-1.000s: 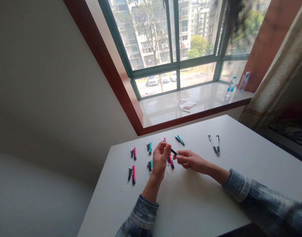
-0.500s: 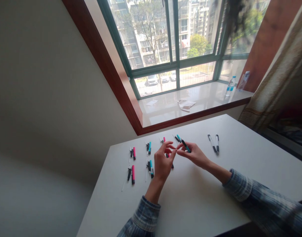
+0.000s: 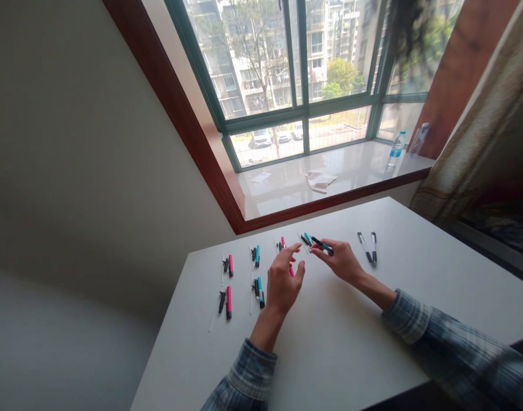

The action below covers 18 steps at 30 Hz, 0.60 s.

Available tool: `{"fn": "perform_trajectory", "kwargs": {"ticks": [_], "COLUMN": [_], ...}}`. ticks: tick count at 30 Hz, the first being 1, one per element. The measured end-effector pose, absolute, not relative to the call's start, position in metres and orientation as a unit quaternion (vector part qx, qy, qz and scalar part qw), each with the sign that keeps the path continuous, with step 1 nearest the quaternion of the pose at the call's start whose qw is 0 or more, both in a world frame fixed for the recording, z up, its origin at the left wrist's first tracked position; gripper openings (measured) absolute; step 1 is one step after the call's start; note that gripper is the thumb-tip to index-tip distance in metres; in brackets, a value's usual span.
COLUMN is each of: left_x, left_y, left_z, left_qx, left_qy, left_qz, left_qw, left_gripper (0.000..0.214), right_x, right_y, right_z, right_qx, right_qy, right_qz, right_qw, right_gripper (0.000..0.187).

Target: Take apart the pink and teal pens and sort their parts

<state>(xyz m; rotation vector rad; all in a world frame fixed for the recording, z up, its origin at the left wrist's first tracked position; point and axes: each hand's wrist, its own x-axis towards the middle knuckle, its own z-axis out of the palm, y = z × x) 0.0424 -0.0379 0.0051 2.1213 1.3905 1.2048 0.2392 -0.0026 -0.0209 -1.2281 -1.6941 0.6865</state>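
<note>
Table running off bottom edge. Over table, left hand hiding part of pink pen; markings on teal-black pen in right hand showing too small to tell. Left sleeve, right sleeve leaving picture above table's near part. Beyond table, bottle label showing too small to read; dark shape blurring. Right of table, curtain running off edge.
</note>
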Motion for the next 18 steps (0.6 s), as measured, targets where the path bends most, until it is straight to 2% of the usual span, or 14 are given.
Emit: {"fn": "perform_trajectory", "kwargs": {"ticks": [4,9,18], "left_x": [0.043,0.044,0.045], "left_y": [-0.039,-0.040,-0.041], "left_z": [0.007,0.010,0.012], "left_qx": [0.745,0.751,0.739], "left_qy": [0.486,0.480,0.480], "left_qz": [0.431,0.421,0.441], "left_qw": [0.156,0.166,0.171], "left_gripper": [0.037,0.036,0.033], "right_x": [0.249,0.251,0.244], "right_y": [0.003,0.004,0.006], "right_z": [-0.024,-0.029,-0.037], "right_qx": [-0.523,-0.537,-0.536], "right_qy": [-0.736,-0.780,-0.771], "right_qz": [0.181,0.167,0.176], "right_qw": [0.391,0.274,0.295], "right_gripper": [0.023,0.016,0.018]}}
